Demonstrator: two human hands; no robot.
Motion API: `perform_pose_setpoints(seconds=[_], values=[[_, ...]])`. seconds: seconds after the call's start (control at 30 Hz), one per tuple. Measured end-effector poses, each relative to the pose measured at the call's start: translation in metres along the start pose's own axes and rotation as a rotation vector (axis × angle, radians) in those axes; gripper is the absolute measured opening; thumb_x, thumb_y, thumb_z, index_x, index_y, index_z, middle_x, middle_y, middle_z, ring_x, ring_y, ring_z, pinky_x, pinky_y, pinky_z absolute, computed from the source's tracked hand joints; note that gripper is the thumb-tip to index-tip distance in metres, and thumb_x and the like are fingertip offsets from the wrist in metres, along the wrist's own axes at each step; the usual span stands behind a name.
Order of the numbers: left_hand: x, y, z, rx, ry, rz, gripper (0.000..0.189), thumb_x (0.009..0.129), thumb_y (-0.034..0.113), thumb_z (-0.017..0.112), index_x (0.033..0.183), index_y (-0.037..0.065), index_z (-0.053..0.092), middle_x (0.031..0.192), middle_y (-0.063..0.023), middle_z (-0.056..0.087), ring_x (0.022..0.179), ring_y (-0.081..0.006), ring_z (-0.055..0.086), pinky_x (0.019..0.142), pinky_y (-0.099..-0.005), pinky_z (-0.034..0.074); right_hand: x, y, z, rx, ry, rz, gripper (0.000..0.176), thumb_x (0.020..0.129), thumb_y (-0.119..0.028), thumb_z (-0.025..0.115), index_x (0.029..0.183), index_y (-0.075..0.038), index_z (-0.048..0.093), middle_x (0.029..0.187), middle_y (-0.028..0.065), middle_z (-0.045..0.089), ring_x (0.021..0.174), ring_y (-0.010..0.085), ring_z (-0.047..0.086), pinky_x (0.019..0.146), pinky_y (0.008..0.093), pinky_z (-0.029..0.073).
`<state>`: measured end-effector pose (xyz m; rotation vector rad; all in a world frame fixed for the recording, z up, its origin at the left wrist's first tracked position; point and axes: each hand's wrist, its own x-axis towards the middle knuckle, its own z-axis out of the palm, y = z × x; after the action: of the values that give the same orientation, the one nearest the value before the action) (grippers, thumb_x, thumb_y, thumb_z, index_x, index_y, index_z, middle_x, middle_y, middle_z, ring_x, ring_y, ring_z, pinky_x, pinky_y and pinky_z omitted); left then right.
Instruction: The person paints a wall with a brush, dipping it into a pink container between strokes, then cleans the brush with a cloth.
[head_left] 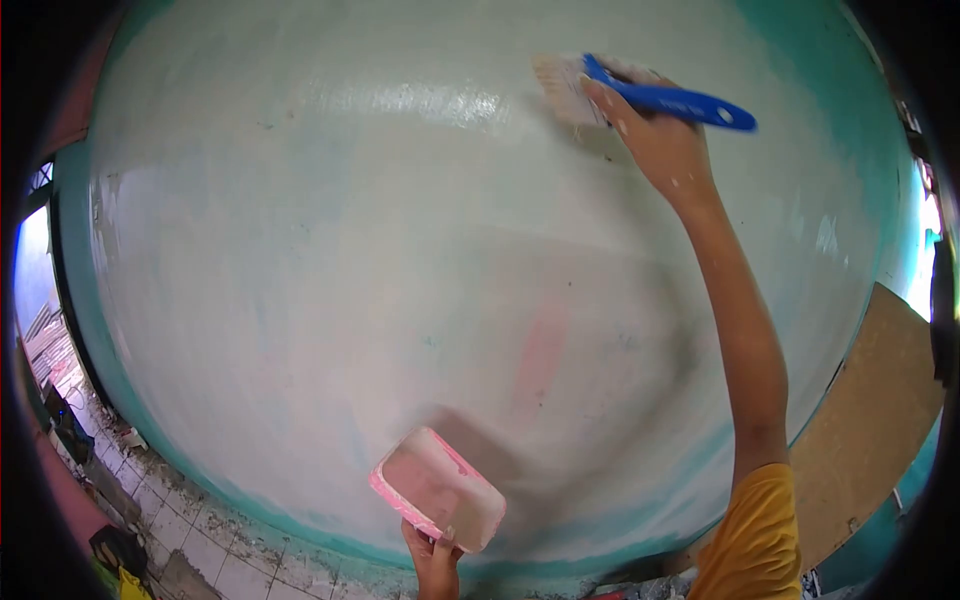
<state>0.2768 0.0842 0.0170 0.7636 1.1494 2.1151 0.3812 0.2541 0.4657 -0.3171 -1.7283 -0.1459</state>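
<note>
My right hand (655,125) grips a wide paintbrush (690,102) with a blue handle, raised to the upper right of the wall (380,250). Its pale bristles point left, at or very near the wall surface; contact is hard to make out. White paint spots mark the fingers and wrist. Low in the view, my left hand (435,560) holds a pink rectangular tub (440,488) by its lower edge, tilted so the inside shows. Whitish paint coats the tub's inner sides. The wall carries uneven white paint over green, with a wet shine near the top.
Green paint shows along the wall's edges. A brown board (870,400) leans at the right. Tiled floor (200,545) with debris runs along the lower left, beside a bright doorway (40,270). Dark and yellow items (125,565) lie at the bottom left.
</note>
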Motion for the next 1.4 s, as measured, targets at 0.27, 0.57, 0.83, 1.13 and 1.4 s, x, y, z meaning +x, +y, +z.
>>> perform_pose_setpoints(seconds=[0.27, 0.57, 0.83, 1.13, 1.4], values=[[0.010, -0.008, -0.008, -0.035, 0.051, -0.010, 0.095, 0.079, 0.063, 0.065, 0.142, 0.008, 0.021, 0.130, -0.0098, 0.041, 0.111, -0.0219, 0.049, 0.074, -0.0309, 0.049, 0.083, 0.031, 0.034, -0.635, 0.130, -0.661, 0.026, 0.086, -0.033, 0.068, 0.086, -0.006, 0.068, 0.083, 0.0108, 0.067, 0.077, 0.0315, 0.063, 0.072, 0.0383, 0.051], [0.029, 0.007, -0.032, -0.071, 0.059, -0.096, 0.086, 0.086, 0.052, 0.062, 0.144, 0.007, 0.017, 0.133, -0.0123, 0.038, 0.116, -0.0258, 0.045, 0.083, -0.0357, 0.048, 0.009, 0.020, 0.052, -0.547, -0.436, -0.383, 0.036, 0.086, -0.041, 0.063, 0.096, -0.008, 0.072, 0.094, 0.0139, 0.069, 0.089, 0.0332, 0.063, 0.087, 0.0412, 0.048], [0.028, 0.000, -0.033, -0.069, 0.022, -0.127, 0.091, 0.085, 0.053, 0.063, 0.147, 0.010, 0.012, 0.137, -0.0128, 0.035, 0.119, -0.0277, 0.044, 0.085, -0.0377, 0.048, 0.167, 0.037, 0.032, -0.750, -0.020, -0.547, 0.045, 0.086, -0.050, 0.062, 0.094, -0.007, 0.071, 0.086, 0.0162, 0.069, 0.082, 0.0336, 0.066, 0.079, 0.0416, 0.051], [0.025, -0.002, -0.044, -0.144, 0.029, -0.143, 0.097, 0.079, 0.055, 0.070, 0.146, 0.012, 0.015, 0.137, -0.0109, 0.038, 0.117, -0.0271, 0.048, 0.079, -0.0352, 0.050, 0.001, 0.020, 0.065, -0.704, -0.539, -0.599, 0.027, 0.092, -0.032, 0.054, 0.094, -0.009, 0.069, 0.087, 0.0153, 0.067, 0.087, 0.0348, 0.062, 0.079, 0.0450, 0.050], [0.017, 0.001, -0.055, -0.101, 0.007, -0.117, 0.087, 0.081, 0.053, 0.068, 0.143, 0.012, 0.022, 0.132, -0.0088, 0.043, 0.113, -0.0236, 0.052, 0.077, -0.0321, 0.050, 0.051, 0.030, 0.058, -0.685, -0.561, -0.286, 0.050, 0.090, -0.054, 0.052, 0.102, -0.010, 0.071, 0.093, 0.0182, 0.068, 0.090, 0.0355, 0.064, 0.083, 0.0420, 0.050]])
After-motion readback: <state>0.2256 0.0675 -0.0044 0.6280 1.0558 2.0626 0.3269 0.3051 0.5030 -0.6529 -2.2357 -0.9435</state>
